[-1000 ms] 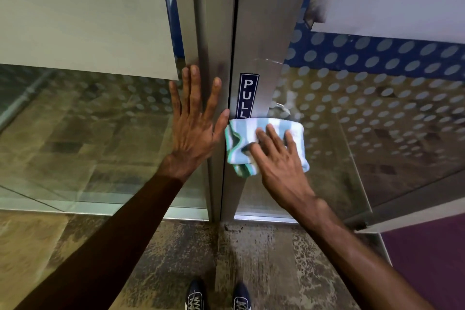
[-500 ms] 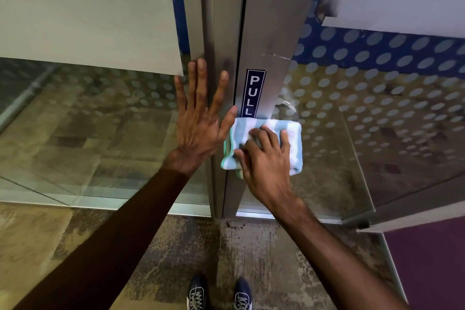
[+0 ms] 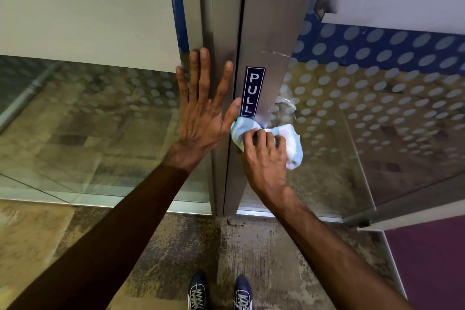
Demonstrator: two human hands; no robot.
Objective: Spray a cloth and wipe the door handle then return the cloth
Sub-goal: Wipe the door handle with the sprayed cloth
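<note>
The right hand's fingers (image 3: 261, 137) are curled and clamped on the striped cloth (image 3: 284, 139), bunching it against the metal door stile just below the PULL sign (image 3: 252, 91), probably to wrap the door handle, which the cloth hides. To its left, the left hand (image 3: 203, 118) lies flat with fingers spread apart on the neighbouring frame (image 3: 216, 20), holding nothing, likely bracing the person against the rubbing. Right of the cloth stands dotted glass (image 3: 377, 108); nearer, two shoes (image 3: 219, 292) stand on the carpet. Wiping looks under way; returning the cloth remains
</note>
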